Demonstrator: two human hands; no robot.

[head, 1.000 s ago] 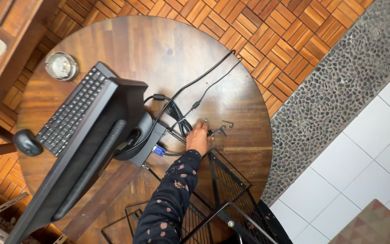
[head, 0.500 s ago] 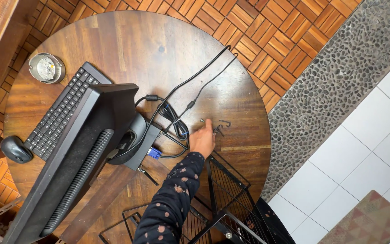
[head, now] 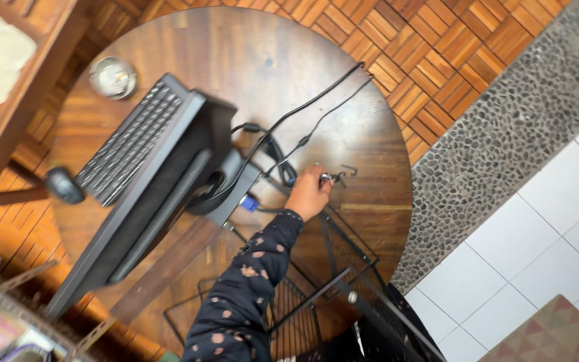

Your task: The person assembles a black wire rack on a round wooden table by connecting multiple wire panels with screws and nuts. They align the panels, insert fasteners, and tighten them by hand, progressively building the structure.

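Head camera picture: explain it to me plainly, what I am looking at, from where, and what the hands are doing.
One camera, worn on a person's head, looks straight down at a round wooden table. On it stand a dark monitor, a black keyboard, a mouse, a small round glass dish and black cables. One hand, in a dark spotted sleeve, reaches to small metal screws and hooks; which hand it is, and whether it grips any, cannot be told. A black wire rack leans at the table's near edge.
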